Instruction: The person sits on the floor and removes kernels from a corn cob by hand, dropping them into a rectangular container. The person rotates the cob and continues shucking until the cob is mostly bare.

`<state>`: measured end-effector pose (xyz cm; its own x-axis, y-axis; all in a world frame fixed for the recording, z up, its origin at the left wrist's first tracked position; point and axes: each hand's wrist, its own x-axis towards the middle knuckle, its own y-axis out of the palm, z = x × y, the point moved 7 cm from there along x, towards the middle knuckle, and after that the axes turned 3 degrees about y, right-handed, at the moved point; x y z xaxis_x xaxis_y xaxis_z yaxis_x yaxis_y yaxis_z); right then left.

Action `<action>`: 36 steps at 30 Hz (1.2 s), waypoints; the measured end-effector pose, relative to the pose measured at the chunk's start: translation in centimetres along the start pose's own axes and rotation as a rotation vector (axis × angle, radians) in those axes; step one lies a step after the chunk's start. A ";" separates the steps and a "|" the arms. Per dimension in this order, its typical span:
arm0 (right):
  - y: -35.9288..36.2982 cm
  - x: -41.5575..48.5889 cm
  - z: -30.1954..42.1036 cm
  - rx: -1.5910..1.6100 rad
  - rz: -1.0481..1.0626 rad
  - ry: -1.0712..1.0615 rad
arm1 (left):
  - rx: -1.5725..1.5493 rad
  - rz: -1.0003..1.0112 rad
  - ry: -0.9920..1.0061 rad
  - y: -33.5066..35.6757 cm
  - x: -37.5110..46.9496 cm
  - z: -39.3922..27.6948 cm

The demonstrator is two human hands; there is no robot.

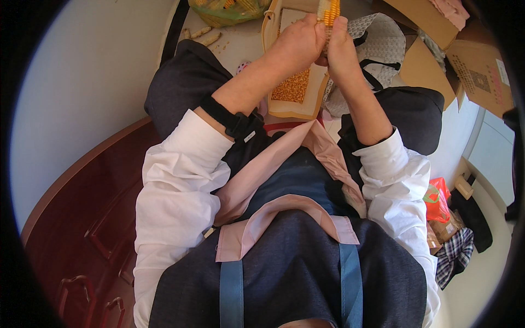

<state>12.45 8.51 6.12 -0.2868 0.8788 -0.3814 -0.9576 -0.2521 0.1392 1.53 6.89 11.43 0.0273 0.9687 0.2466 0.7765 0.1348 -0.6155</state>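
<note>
Both my hands grip one corn cob (329, 13) at the top of the view, its upper part showing yellow kernels on one side and a pale bare side on the other. My left hand (301, 41) closes round it from the left, and my right hand (341, 47) holds it from the right with the thumb up against it. Under the hands stands a long cardboard box (294, 112) with loose corn kernels (292, 88) inside. Part of the cob is hidden by my fingers.
A green plastic bag (229, 14) of cobs lies top left, near bare cobs (210, 39) and scattered kernels. A patterned bag (383, 45) with black handles lies right of the box. Cardboard boxes (475, 69) stand farther right. A dark red panelled door (98, 197) is at left.
</note>
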 end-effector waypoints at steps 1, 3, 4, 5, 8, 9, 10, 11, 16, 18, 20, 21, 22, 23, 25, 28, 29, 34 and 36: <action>0.0 0.0 0.1 0.009 0.011 0.006 | -0.023 0.009 -0.014 0.1 0.0 0.3; 0.2 -0.4 0.3 0.018 0.027 0.010 | -0.069 0.027 -0.042 0.0 0.0 0.8; 0.3 -0.5 0.4 0.011 0.029 0.005 | -0.148 0.033 -0.091 -0.1 -0.2 1.2; 0.5 -0.6 0.5 0.004 0.030 -0.001 | -0.225 0.039 -0.140 -0.2 -0.4 1.6; 0.9 -0.7 0.6 -0.036 0.023 -0.023 | -0.254 -0.035 -0.196 -0.8 -0.3 2.3; 1.0 -0.8 0.6 -0.057 0.016 -0.034 | -0.229 -0.076 -0.200 -1.0 -0.2 2.4; 1.1 -0.8 0.6 -0.081 0.005 -0.048 | -0.203 -0.104 -0.190 -1.0 -0.1 2.5; 1.2 -0.9 0.6 -0.107 -0.007 -0.058 | -0.177 -0.131 -0.180 -1.0 -0.1 2.4; 1.4 -1.3 0.9 -0.166 -0.037 -0.090 | -0.256 -0.265 -0.054 -1.5 0.1 2.5; 1.3 -1.4 1.0 -0.174 -0.045 -0.101 | -0.316 -0.135 -0.144 -1.1 -0.2 3.3; 1.3 -1.6 1.2 -0.183 -0.051 -0.112 | -0.213 -0.143 -0.154 -1.1 -0.2 3.3; 1.3 -1.6 1.2 -0.188 -0.056 -0.116 | -0.160 -0.147 -0.160 -1.1 -0.2 3.3; 1.4 -1.7 1.2 -0.193 -0.056 -0.119 | -0.226 -0.154 -0.210 -1.0 -0.3 3.7; 1.4 -1.7 1.2 -0.196 -0.056 -0.121 | -0.290 -0.161 -0.260 -0.9 -0.4 4.0; 1.5 -1.7 1.2 -0.211 -0.060 -0.130 | -0.298 -0.159 -0.246 -0.9 -0.3 3.9; 1.7 -1.8 1.3 -0.233 -0.072 -0.146 | -0.202 -0.129 -0.177 -0.8 -0.3 3.6; 1.8 -1.8 1.3 -0.237 -0.073 -0.148 | -0.216 -0.111 -0.236 -0.5 -0.5 4.1; 2.1 -1.7 1.3 -0.244 -0.034 -0.126 | -0.130 -0.086 -0.201 -0.4 -0.6 4.6; 2.0 -1.7 1.1 -0.214 0.045 -0.105 | -0.074 -0.084 -0.132 -0.7 -0.4 4.3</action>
<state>11.00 6.97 8.03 -0.3356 0.8994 -0.2802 -0.9310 -0.3620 -0.0471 -1.73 7.29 8.49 -0.1189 0.9742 0.1919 0.8168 0.2059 -0.5389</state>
